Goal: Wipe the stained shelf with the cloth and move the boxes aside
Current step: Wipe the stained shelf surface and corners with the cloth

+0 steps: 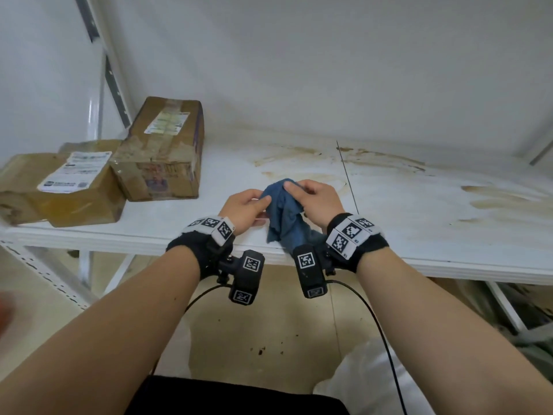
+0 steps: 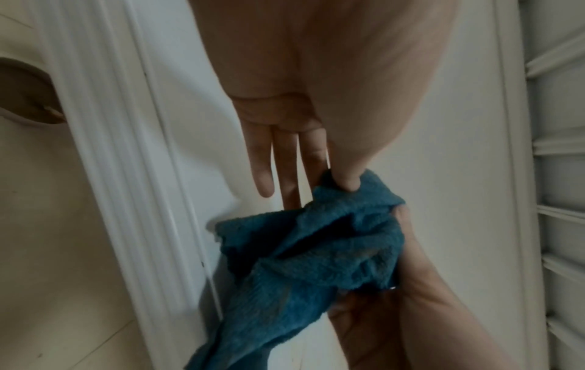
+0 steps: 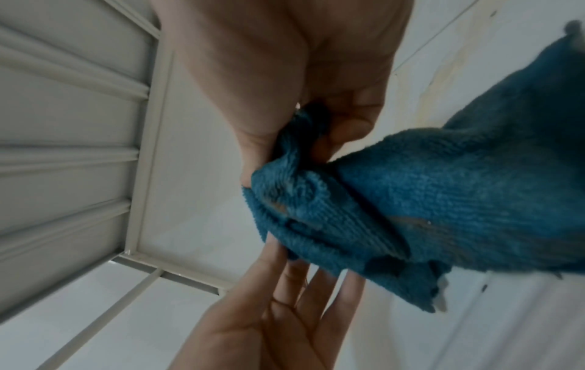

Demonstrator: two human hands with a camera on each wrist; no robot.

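A crumpled blue cloth (image 1: 282,211) hangs between both hands just above the front of the white shelf (image 1: 419,235). My left hand (image 1: 263,205) pinches its left edge with thumb and forefinger; in the left wrist view the other fingers (image 2: 264,175) lie straight beside the cloth (image 2: 316,250). My right hand (image 1: 291,188) grips the top right of the cloth, its fingers curled into the fabric (image 3: 443,200). Brown stains (image 1: 380,161) streak the shelf's middle and right. Two taped cardboard boxes stand on the shelf's left: a taller box (image 1: 167,151) and a flatter box (image 1: 68,187).
The shelf's front edge (image 1: 419,266) runs just under my wrists. A slotted upright (image 1: 113,82) rises behind the boxes, and the wall closes off the back. Below lie the tiled floor (image 1: 269,324), a white bag (image 1: 368,381) and the wrist cameras' cables (image 1: 377,324).
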